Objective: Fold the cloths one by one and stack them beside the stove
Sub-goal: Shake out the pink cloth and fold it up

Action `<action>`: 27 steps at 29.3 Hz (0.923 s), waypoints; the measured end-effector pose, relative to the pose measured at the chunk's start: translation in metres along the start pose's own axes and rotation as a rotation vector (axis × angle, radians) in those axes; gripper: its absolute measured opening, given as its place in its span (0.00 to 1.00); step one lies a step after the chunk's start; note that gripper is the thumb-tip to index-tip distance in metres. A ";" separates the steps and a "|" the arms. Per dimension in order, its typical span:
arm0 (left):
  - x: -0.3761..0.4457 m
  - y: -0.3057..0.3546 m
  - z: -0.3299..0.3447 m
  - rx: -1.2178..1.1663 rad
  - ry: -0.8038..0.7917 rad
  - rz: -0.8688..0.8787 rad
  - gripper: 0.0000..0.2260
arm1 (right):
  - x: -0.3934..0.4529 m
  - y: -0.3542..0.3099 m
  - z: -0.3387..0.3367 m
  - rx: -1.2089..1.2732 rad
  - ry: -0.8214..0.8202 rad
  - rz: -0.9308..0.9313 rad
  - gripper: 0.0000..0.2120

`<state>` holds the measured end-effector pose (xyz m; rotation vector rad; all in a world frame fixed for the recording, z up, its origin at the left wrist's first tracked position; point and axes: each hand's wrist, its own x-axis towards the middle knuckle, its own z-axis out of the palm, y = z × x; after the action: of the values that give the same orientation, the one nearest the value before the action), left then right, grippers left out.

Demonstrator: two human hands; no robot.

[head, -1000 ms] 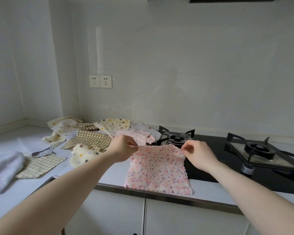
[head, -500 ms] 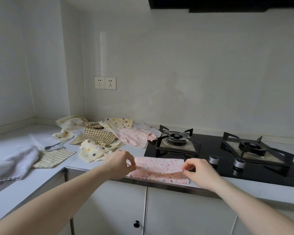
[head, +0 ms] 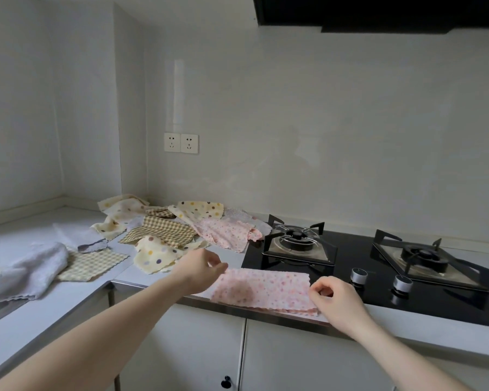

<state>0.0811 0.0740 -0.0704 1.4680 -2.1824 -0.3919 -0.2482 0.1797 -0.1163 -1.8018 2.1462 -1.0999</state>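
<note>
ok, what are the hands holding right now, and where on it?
Both hold the folded pink dotted cloth: left hand pinches its far left corner, right hand pinches its right end near the front edge.

Pink dotted cloth (head: pixel 263 289); tan checked cloth (head: pixel 161 231); black stove (head: pixel 378 266).

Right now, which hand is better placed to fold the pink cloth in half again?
Probably the left hand: it pinches the folded pink cloth's left end, lifted slightly, while the right hand pins the other end.

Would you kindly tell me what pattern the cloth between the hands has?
Pink with small multicoloured dots; the cloth shows best in the head view.
</note>
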 end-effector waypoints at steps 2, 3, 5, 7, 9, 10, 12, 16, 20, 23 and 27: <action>0.011 -0.004 0.003 -0.010 0.014 -0.042 0.09 | 0.005 -0.003 0.006 0.062 0.072 0.045 0.02; 0.015 -0.006 0.006 0.000 -0.004 -0.060 0.09 | 0.008 -0.005 0.010 0.064 0.087 0.073 0.04; 0.021 -0.009 0.017 0.021 -0.042 -0.094 0.14 | 0.017 -0.005 0.020 0.004 0.087 0.111 0.13; 0.027 -0.011 0.030 0.022 -0.059 -0.116 0.19 | 0.026 -0.004 0.029 -0.117 0.057 0.139 0.20; 0.034 -0.010 0.040 0.019 -0.063 -0.134 0.22 | 0.034 -0.004 0.033 -0.234 0.002 0.174 0.23; 0.037 -0.009 0.043 0.023 -0.065 -0.144 0.23 | 0.037 -0.004 0.034 -0.273 -0.026 0.185 0.24; 0.044 -0.009 0.050 0.020 -0.072 -0.147 0.18 | 0.042 -0.001 0.035 -0.310 -0.059 0.193 0.21; 0.057 -0.015 0.063 -0.095 -0.030 -0.143 0.04 | 0.051 0.005 0.036 -0.206 -0.032 0.192 0.08; 0.068 -0.019 0.067 -0.242 0.091 -0.081 0.02 | 0.059 0.010 0.039 0.022 0.098 0.138 0.04; 0.069 -0.022 0.071 -0.264 0.144 -0.035 0.04 | 0.059 0.011 0.039 0.154 0.195 0.129 0.04; 0.069 -0.028 0.077 -0.258 0.161 -0.024 0.05 | 0.057 0.011 0.039 0.223 0.263 0.130 0.09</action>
<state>0.0401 -0.0024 -0.1335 1.3366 -1.9104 -0.5232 -0.2525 0.1115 -0.1313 -1.4704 2.1354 -1.5459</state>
